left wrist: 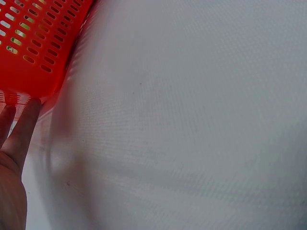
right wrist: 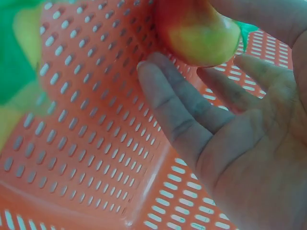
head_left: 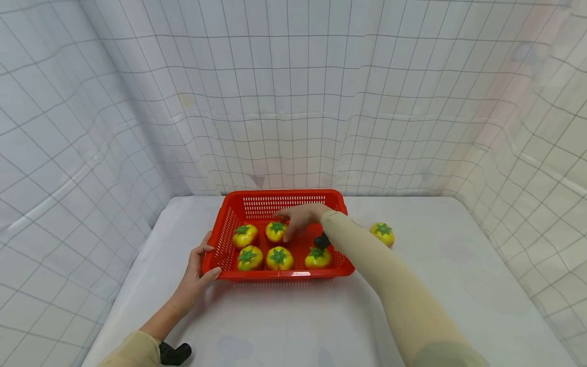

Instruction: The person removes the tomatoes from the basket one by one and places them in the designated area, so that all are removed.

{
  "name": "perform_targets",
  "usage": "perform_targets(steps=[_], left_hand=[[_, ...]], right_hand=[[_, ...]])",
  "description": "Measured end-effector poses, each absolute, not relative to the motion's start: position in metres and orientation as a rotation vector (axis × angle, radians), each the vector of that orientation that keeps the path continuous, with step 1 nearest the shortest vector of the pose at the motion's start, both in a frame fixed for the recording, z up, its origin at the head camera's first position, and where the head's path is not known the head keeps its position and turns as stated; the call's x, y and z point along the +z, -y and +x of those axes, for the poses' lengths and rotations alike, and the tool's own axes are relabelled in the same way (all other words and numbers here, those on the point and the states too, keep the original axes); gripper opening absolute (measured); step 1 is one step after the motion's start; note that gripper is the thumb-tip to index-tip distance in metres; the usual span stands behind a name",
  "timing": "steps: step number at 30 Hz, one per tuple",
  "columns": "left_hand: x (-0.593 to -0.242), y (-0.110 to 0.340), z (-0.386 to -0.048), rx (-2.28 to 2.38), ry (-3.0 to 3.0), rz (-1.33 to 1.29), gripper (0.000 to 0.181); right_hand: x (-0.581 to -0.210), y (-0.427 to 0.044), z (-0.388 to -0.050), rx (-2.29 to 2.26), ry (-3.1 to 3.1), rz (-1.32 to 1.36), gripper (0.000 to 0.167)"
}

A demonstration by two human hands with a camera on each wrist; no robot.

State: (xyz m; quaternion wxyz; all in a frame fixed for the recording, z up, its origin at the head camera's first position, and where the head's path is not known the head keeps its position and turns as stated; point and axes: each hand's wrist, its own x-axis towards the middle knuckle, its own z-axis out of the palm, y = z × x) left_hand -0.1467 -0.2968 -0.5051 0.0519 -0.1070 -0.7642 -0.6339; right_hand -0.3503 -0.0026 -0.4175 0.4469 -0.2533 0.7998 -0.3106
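Observation:
A red plastic basket with slotted walls stands on the table, holding several yellow-orange persimmons with green leafy tops. My right hand reaches inside, fingers spread and loosely bent around the persimmon in the back middle. In the right wrist view that persimmon lies between thumb and fingers, and the fingers do not close on it. At the basket's left front corner my left hand touches the rim, thumb at the front, fingers along the side. The left wrist view has its fingers straight against the outer wall.
Outside the basket, to its right, one persimmon lies on the white table. Inside, another persimmon sits front right, under the right forearm. White grid-patterned curtains enclose the table at the back and both sides.

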Motion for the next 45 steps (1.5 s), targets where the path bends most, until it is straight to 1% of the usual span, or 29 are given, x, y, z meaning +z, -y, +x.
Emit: perform_targets(steps=[10,19,24,30,36,39,45], left_hand=[[-0.505,0.295,-0.147,-1.921,2.324,-0.327,0.048],[-0.504,0.296,-0.145,-1.901,2.322,-0.328,0.047],[-0.504,0.296,-0.147,-1.908,2.32,-0.323,0.048],[-0.506,0.297,-0.147,-1.919,2.308,-0.336,0.048],[-0.509,0.297,-0.148,-1.955,2.246,-0.413,0.046],[-0.51,0.297,-0.148,-1.92,2.268,-0.407,0.045],[-0.511,0.298,-0.148,-1.873,2.287,-0.404,0.044]], right_hand=[[-0.425,0.004,-0.355,-0.773,-1.929,-0.62,0.082],[-0.429,0.009,-0.356,-0.826,-1.863,-0.578,0.082],[-0.431,0.009,-0.355,-0.865,-1.853,-0.573,0.077],[-0.435,0.007,-0.357,-0.858,-1.873,-0.615,0.074],[-0.43,0.002,-0.361,-0.814,-1.937,-0.722,0.072],[-0.427,-0.002,-0.361,-0.807,-1.956,-0.752,0.073],[-0.421,-0.01,-0.361,-0.896,-1.9,-0.76,0.073]])
